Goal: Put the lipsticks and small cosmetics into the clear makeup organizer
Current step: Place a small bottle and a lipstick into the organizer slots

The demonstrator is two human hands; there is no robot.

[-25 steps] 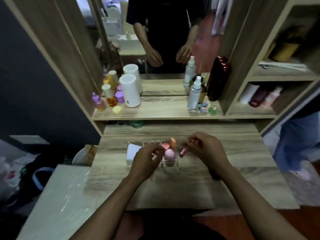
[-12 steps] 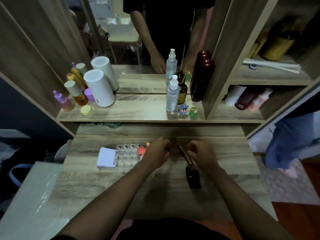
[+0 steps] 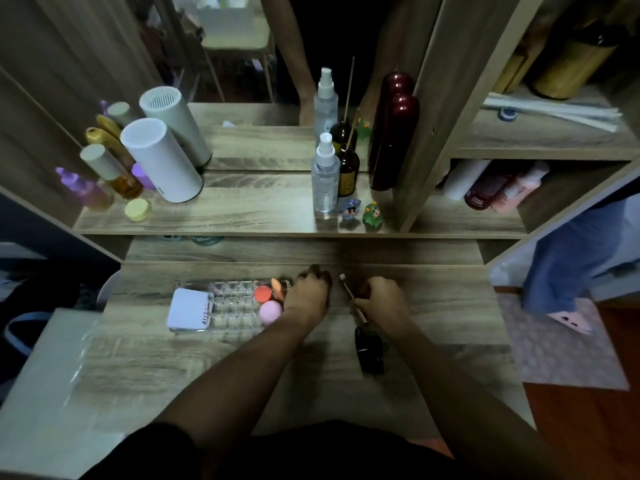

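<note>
- The organizer [image 3: 239, 308] lies flat on the tabletop [image 3: 242, 362], left of centre, a clear grid of small cells.
- Its right-hand cells hold a red-orange round piece [image 3: 263, 293], a pink sponge [image 3: 270, 311] and an orange sponge [image 3: 277, 285]; the cells in the middle look empty.
- A white card [image 3: 187, 309] with handwriting covers its left end.
- The left hand [image 3: 307, 295] rests knuckles-up at the organizer's right edge, fingers [image 3: 317, 271] curled down toward the tabletop; I cannot tell whether they hold anything.
- The right hand [image 3: 382, 301] sits just beside it, fingers closed around a thin brush [image 3: 351, 295], which slants up and away, its pale tip [image 3: 342, 277] free in the gap between the hands.
- A black case [image 3: 369, 348] lies on the tabletop just nearer than the right hand.
- Both forearms reach in from the near edge; the tabletop is bare in front of the organizer and to the right of the right hand.
- Behind, a raised shelf [image 3: 249, 216] carries a white cylinder [image 3: 161, 161], small bottles at left, a spray bottle [image 3: 325, 174], a dark bottle [image 3: 348, 173] and two figurines [image 3: 362, 213].
</note>
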